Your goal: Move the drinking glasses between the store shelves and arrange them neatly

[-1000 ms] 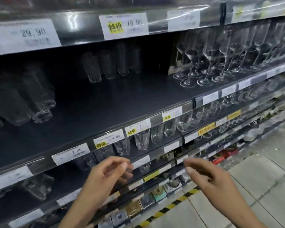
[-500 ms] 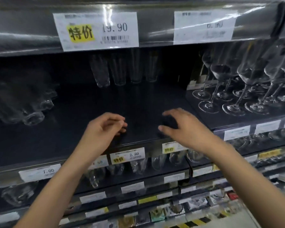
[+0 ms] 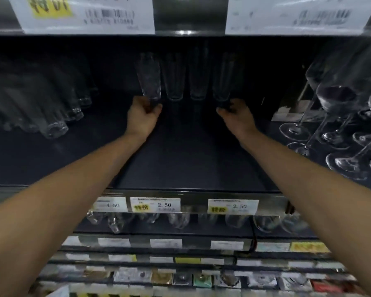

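Note:
Several tall clear drinking glasses stand in a row at the back of the dark shelf (image 3: 180,163). My left hand (image 3: 142,116) is closed around the base of the leftmost tall glass (image 3: 149,78), which leans a little. My right hand (image 3: 237,117) grips the base of the rightmost tall glass (image 3: 222,78). Two more tall glasses (image 3: 185,78) stand between them, untouched. Both arms reach deep into the shelf.
A cluster of clear tumblers (image 3: 41,103) fills the shelf's left side. Stemmed wine glasses (image 3: 338,116) crowd the right side. Price labels (image 3: 154,204) line the shelf's front edge, with small glasses (image 3: 178,219) on the shelf below. The upper shelf edge (image 3: 189,16) hangs close overhead.
Both hands moved from the shelf's front edge to its back and closed on the outer two tall glasses. The view has come closer to the shelf.

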Available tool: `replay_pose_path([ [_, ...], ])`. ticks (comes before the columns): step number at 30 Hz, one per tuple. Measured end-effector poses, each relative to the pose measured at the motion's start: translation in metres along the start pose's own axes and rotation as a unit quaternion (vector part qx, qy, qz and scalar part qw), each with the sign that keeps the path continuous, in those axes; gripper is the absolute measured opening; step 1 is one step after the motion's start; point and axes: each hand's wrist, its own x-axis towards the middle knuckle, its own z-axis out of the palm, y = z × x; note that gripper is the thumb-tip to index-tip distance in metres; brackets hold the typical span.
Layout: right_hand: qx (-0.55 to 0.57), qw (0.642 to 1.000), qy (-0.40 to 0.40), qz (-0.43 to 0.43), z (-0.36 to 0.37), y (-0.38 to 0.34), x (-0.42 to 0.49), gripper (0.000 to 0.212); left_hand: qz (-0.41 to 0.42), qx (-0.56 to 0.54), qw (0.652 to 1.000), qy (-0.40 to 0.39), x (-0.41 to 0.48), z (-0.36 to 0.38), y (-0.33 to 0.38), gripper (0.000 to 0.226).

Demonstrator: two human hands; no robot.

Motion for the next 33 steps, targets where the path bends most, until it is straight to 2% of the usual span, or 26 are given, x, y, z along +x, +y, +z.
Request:
replay_pose_path([
  [3, 0.017, 0.997, 0.063, -0.039, 0.01, 0.006, 0.027, 0.061, 0.006, -0.026, 0.999, 0.041, 0.018, 0.009, 0.003, 0.049],
  [6, 0.013, 0.991, 0.119, -0.064, 0.017, 0.009, 0.05, 0.073, 0.013, -0.062, 0.995, 0.077, 0.033, 0.014, -0.001, 0.054],
  [9, 0.026, 0.985, 0.152, -0.075, 0.021, 0.007, 0.069, 0.083, 0.011, -0.081, 0.992, 0.1, 0.05, 0.017, -0.007, 0.07],
  [13, 0.041, 0.987, 0.139, -0.065, 0.023, 0.009, 0.093, 0.094, 0.007, -0.068, 0.994, 0.091, 0.072, 0.024, -0.013, 0.083],
  [16, 0.049, 0.988, 0.135, -0.054, 0.024, 0.009, 0.106, 0.096, -0.002, -0.062, 0.995, 0.078, 0.086, 0.029, -0.016, 0.083],
  [21, 0.035, 0.991, 0.118, -0.047, 0.025, 0.008, 0.117, 0.087, -0.013, -0.047, 0.997, 0.061, 0.108, 0.036, -0.019, 0.076],
  [26, 0.005, 0.99, 0.131, -0.046, 0.027, 0.009, 0.12, 0.079, -0.02, -0.04, 0.995, 0.085, 0.119, 0.038, -0.023, 0.071],
  [33, -0.001, 0.987, 0.15, -0.06, 0.022, 0.012, 0.112, 0.08, -0.039, -0.061, 0.993, 0.089, 0.111, 0.029, -0.024, 0.092],
])
